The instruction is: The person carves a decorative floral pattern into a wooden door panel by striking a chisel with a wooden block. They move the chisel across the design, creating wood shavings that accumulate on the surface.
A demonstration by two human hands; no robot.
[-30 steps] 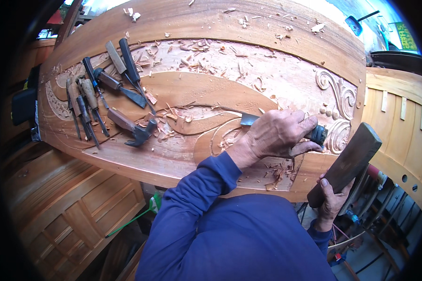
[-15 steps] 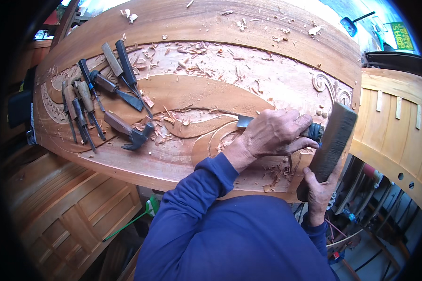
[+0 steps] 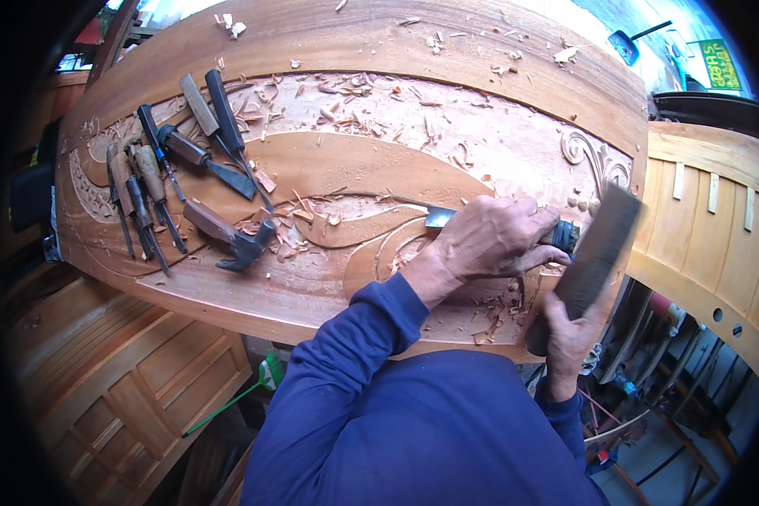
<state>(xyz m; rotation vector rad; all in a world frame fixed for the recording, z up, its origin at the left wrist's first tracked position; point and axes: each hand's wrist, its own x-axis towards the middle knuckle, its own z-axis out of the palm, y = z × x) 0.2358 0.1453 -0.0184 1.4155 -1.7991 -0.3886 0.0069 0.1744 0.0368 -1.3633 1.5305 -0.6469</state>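
My left hand [image 3: 496, 240] is wrapped round a chisel [image 3: 439, 218], its flat blade showing to the left of my fingers and its dark butt end to the right. The blade tip rests at a curved line on a partly carved wooden panel [image 3: 379, 156]. In my right hand [image 3: 570, 336] is a dark wooden mallet [image 3: 600, 253], slanting up and to the right beside the butt of the chisel. Slight motion blur softens the mallet. Whether it touches the chisel I cannot tell.
Several chisels [image 3: 150, 173] and a claw hammer [image 3: 249, 245] lie on the panel's left part. Wood shavings [image 3: 350, 84] are scattered over it. A panelled door [image 3: 143, 405] stands below left, a slatted wooden panel [image 3: 691, 211] at the right, and a green broom [image 3: 270, 372] below the edge.
The mallet in my right hand has tilted and shifted slightly, its lower end moving left. My left hand and the chisel have stayed nearly in place, with the blade catching more light.
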